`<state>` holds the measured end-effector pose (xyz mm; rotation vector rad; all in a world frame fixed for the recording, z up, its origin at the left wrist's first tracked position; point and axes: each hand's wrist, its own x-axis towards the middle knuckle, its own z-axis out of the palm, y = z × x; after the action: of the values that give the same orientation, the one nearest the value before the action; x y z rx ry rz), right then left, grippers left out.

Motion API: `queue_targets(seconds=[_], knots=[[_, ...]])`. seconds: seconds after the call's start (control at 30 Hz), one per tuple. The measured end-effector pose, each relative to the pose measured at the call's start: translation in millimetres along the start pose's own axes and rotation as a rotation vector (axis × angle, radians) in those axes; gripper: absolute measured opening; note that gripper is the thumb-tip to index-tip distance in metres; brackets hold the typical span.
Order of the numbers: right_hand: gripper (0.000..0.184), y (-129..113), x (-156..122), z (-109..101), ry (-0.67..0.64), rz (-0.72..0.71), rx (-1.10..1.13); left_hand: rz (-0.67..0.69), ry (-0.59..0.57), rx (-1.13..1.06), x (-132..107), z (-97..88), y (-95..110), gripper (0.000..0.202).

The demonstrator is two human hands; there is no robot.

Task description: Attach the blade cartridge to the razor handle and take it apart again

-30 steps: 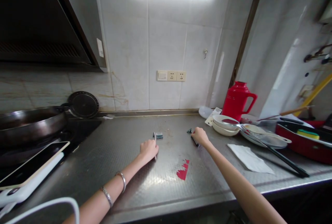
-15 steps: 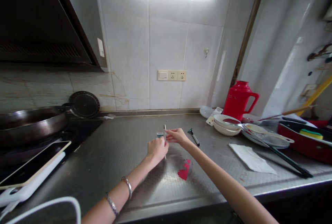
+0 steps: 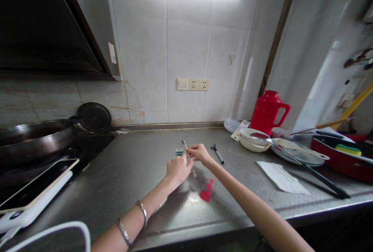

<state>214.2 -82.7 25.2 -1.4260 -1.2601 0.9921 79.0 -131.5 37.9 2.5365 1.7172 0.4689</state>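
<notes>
Both hands have drawn together at the middle of the frame: a second ago they lay apart on the steel counter (image 3: 136, 174), the right one by the black razor (image 3: 217, 153). Half a second ago the thin pale stick (image 3: 184, 144) stood upright between them; now it leans, its top toward the upper left.

At lower left a phone (image 3: 37, 184) rests on a white power bank, with a white cable (image 3: 61, 228) looping below it. A dark pan (image 3: 32, 137) sits above them at the left edge.

Near centre, the left hand (image 3: 178, 168), two bangles on its wrist, has its fingers curled round the stick's lower part. The stick is slim, straight and light-coloured, held clear of the counter; its lower end shows just under the hand. Just left of it a small blue-grey block (image 3: 179, 151) lies flat on the steel.

The right hand (image 3: 198, 153) pinches the stick higher up between thumb and fingertips. Two grips on so thin a piece probably keep it from twisting. The razor lies untouched just to the right, and a red scrap (image 3: 206, 193) lies below the hands.

Further right stand stacked white bowls (image 3: 253, 140) and a red jug (image 3: 268, 111), pushed back toward the wall. A paper napkin (image 3: 282, 178) lies flat nearer the edge.
</notes>
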Motion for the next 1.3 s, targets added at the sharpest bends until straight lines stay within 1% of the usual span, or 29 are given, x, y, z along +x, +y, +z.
queue_targets(seconds=[0.03, 0.1, 0.23, 0.3, 0.33, 0.4, 0.47, 0.57, 0.7, 0.8, 1.0, 1.17, 1.23, 1.3], knots=[[0.013, 0.8, 3.5, -7.1, 0.024, -0.008, -0.040, 0.010, 0.010, -0.007, 0.1, -0.3, -1.7, 0.044], [0.014, 2.5, 10.9, -27.7, 0.081, -0.011, -0.132, 0.027, 0.022, -0.023, 1.8, -1.1, -8.6, 0.042], [0.016, 9.4, 23.5, -86.3, 0.185, 0.013, -0.273, 0.025, 0.048, -0.100, 10.9, -1.0, -35.0, 0.035], [0.016, 16.2, 27.8, -115.8, 0.249, 0.037, -0.348, 0.037, 0.067, -0.173, 16.7, 2.1, -50.2, 0.033], [0.015, 20.5, 29.4, -128.7, 0.280, 0.052, -0.393, 0.015, 0.074, -0.202, 19.5, 4.4, -57.2, 0.032], [0.011, 30.6, 32.3, -149.1, 0.315, 0.073, -0.483, -0.020, 0.073, -0.268, 24.8, 10.3, -68.6, 0.030], [0.010, 41.6, 35.0, -161.9, 0.321, 0.092, -0.563, -0.052, 0.069, -0.332, 29.4, 16.8, -76.2, 0.028], [0.009, 56.5, 40.3, -169.5, 0.299, 0.115, -0.665, -0.074, 0.064, -0.386, 35.4, 25.3, -82.0, 0.025], [0.009, 69.1, 49.2, -169.0, 0.252, 0.130, -0.780, -0.076, 0.073, -0.392, 43.6, 33.3, -84.4, 0.020], [0.011, 73.5, 54.0, -167.5, 0.223, 0.131, -0.862, -0.042, 0.080, -0.371, 50.1, 39.8, -85.7, 0.019], [0.014, 76.8, 55.1, -167.0, 0.185, 0.128, -0.957, 0.077, 0.125, -0.358, 59.0, 54.6, -88.8, 0.026], [0.017, 74.8, 51.5, -167.1, 0.177, 0.133, -1.002, 0.113, 0.114, -0.361, 67.0, 61.1, -89.9, 0.030], [0.020, 71.7, 48.6, -168.4, 0.203, 0.129, -1.026, 0.136, 0.106, -0.360, 70.4, 62.8, -90.4, 0.032], [0.023, 67.7, 44.9, -170.6, 0.257, 0.113, -1.064, 0.156, 0.095, -0.359, 73.5, 64.7, -91.3, 0.035]])
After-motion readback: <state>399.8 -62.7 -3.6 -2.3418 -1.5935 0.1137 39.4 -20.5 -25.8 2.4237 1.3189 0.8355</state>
